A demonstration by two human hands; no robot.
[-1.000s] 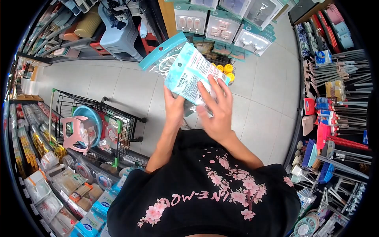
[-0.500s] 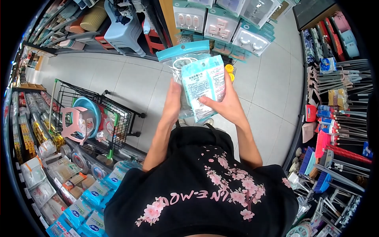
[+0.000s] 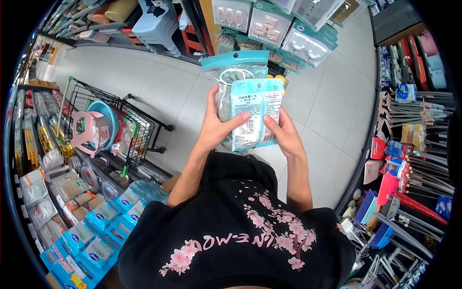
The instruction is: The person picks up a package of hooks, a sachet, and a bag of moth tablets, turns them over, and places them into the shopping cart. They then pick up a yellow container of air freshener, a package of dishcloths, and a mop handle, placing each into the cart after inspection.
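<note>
In front of my chest I hold two packs, one over the other. The nearer is a light-blue and white printed packet (image 3: 255,101) with dense small text, held almost upright. Behind it is a clear plastic bag (image 3: 228,98) with a teal top strip, a hang hole and a white cord; its contents look greyish and are partly hidden. My left hand (image 3: 216,123) is closed round the left edges of both, its thumb on the printed packet. From the right, my right hand (image 3: 285,134) grips the printed packet, thumb on its front and fingers behind.
To my left stands a black wire shopping cart (image 3: 144,137) holding a blue basin (image 3: 107,113) and a pink plastic stool (image 3: 86,135). Carded hooks (image 3: 269,26) hang ahead. Blue packs (image 3: 103,214) fill the shelf at lower left; brushes (image 3: 387,188) and long handles line the right.
My left thumb has come over onto the front of the printed packet, and my right thumb has shifted rightward. The packet now sits straighter. The view has moved slightly.
</note>
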